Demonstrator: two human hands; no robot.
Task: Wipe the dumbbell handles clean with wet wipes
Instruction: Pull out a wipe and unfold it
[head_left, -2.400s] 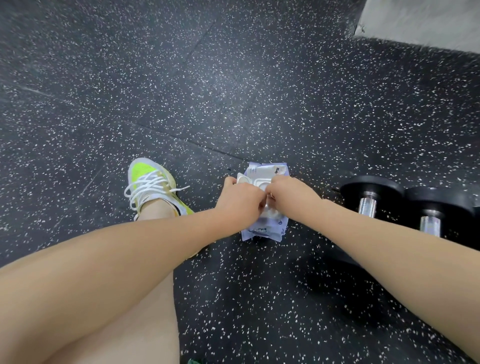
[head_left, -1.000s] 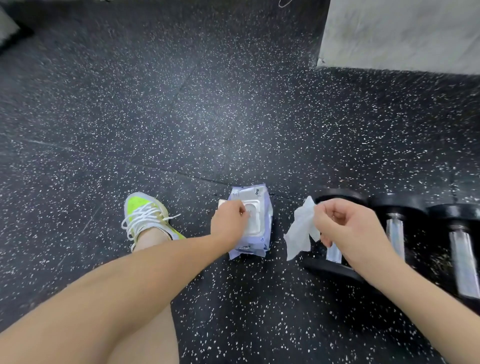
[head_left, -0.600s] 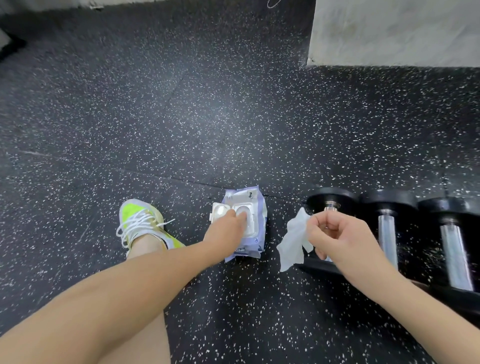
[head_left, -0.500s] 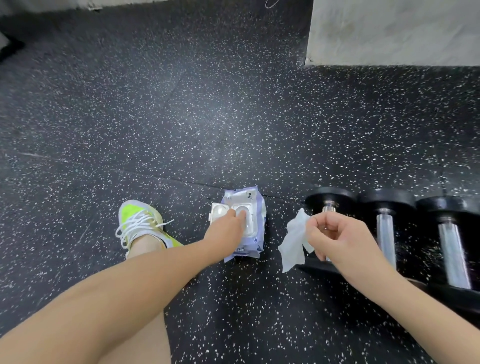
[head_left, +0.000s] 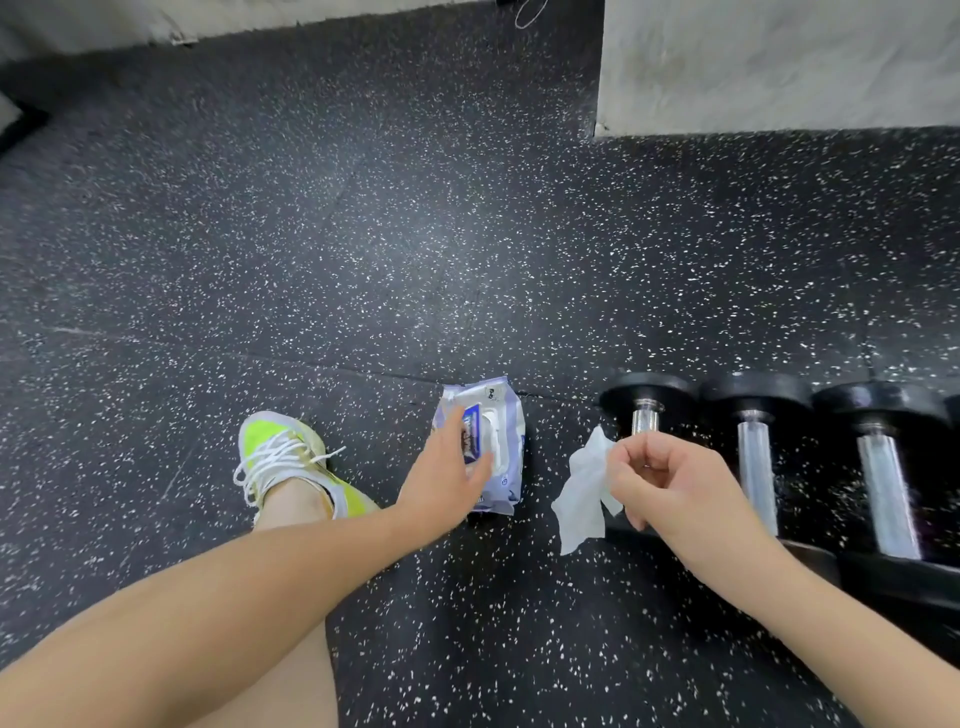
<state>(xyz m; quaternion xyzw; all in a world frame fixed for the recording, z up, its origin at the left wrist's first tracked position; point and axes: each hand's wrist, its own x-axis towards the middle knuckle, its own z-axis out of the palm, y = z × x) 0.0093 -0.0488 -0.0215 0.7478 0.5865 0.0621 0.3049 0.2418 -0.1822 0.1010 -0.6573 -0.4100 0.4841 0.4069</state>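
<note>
The lid of the pack, open half a second ago, is now being pressed flat under the straight fingers of the left hand at lower centre. Just right of it, a wipe is being pinched in the curled fingers of the right hand and is hanging in front of the nearest dumbbell. Two more dumbbells are lying beside it at right. A shoe is resting on the floor left of the pack. A wall is standing at upper right.
</note>
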